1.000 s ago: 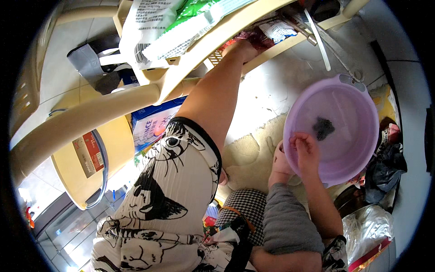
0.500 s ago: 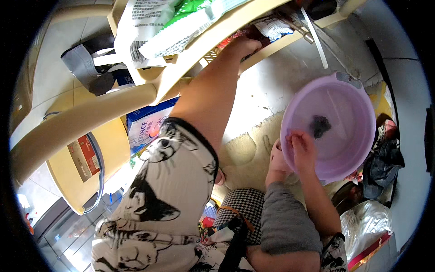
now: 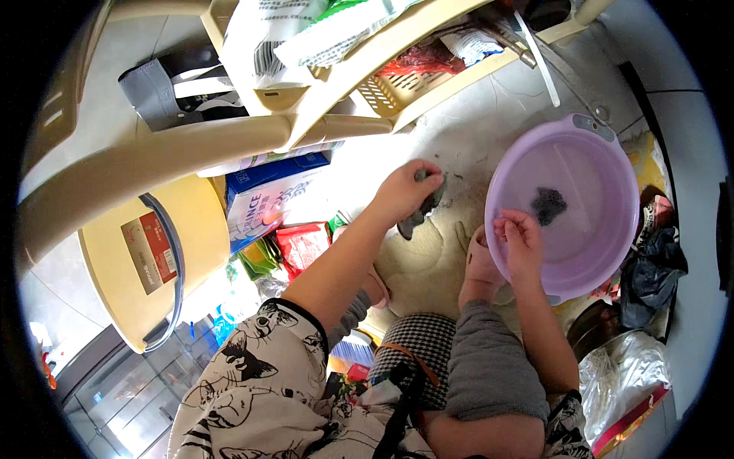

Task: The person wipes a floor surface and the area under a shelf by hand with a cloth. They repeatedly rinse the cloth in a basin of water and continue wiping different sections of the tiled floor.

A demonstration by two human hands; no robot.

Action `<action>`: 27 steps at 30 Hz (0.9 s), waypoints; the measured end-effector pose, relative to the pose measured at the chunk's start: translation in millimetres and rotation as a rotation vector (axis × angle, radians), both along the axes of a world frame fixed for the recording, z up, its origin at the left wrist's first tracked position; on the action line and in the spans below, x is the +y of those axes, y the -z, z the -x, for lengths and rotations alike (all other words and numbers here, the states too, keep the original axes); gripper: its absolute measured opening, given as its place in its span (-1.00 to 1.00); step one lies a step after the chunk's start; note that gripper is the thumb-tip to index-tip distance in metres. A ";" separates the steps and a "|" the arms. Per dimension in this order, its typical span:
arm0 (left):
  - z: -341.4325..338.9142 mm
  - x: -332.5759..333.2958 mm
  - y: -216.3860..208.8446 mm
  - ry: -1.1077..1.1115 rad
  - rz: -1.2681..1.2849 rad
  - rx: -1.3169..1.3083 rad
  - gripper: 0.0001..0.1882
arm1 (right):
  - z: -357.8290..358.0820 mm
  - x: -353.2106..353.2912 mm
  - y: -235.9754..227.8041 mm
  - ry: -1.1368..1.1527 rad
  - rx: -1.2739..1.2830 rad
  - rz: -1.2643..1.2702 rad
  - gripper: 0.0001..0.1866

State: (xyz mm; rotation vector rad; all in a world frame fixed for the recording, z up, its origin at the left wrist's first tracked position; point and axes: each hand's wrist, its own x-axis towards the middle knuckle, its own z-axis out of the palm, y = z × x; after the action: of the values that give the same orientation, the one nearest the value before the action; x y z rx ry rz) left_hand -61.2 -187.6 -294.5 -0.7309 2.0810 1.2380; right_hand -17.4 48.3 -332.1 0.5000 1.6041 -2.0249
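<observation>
My left hand (image 3: 405, 191) is closed around a dark, limp thing (image 3: 414, 224) that hangs below the fingers above the pale floor mat. Its kind cannot be made out. On the right stands a round lilac basin (image 3: 612, 260), with a crumpled black clump (image 3: 548, 206) lying on its bottom. Over the basin's left side, my right hand (image 3: 522, 243) is closed with its fingertips drawn together, just beside the clump and apart from it. Whatever those fingers may hold is too small or hidden to see.
A cream plastic rack (image 3: 336, 84) with packages crosses the top. Left are a yellow bucket (image 3: 199, 229) and a blue-and-white box (image 3: 267, 195). A black bag (image 3: 650, 279) and a silvery bag (image 3: 623, 375) lie right of the basin. My pink slipper (image 3: 475, 264) stands against the basin.
My left hand has drawn back from the rack's lower basket toward me and now holds the dark limp thing. The right hand stays over the basin, its fingers shifted slightly.
</observation>
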 end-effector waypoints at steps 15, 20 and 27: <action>-15.9 -2.5 -0.4 0.697 0.175 0.015 -0.70 | 5.0 3.7 -0.9 -0.035 0.080 -0.049 -0.83; 17.7 -0.1 -34.7 0.298 0.142 0.191 -0.66 | 4.1 4.2 -3.9 0.007 0.056 -0.049 -0.83; 81.8 9.2 -56.8 -0.093 0.104 0.428 -0.71 | 10.2 4.4 -9.1 0.004 0.055 -0.026 -0.83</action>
State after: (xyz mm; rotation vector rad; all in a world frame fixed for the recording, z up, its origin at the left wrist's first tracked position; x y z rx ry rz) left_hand -143.0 -178.4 -237.7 -0.6575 2.4958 1.4459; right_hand -27.6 52.7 -323.0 0.4614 1.6648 -2.0393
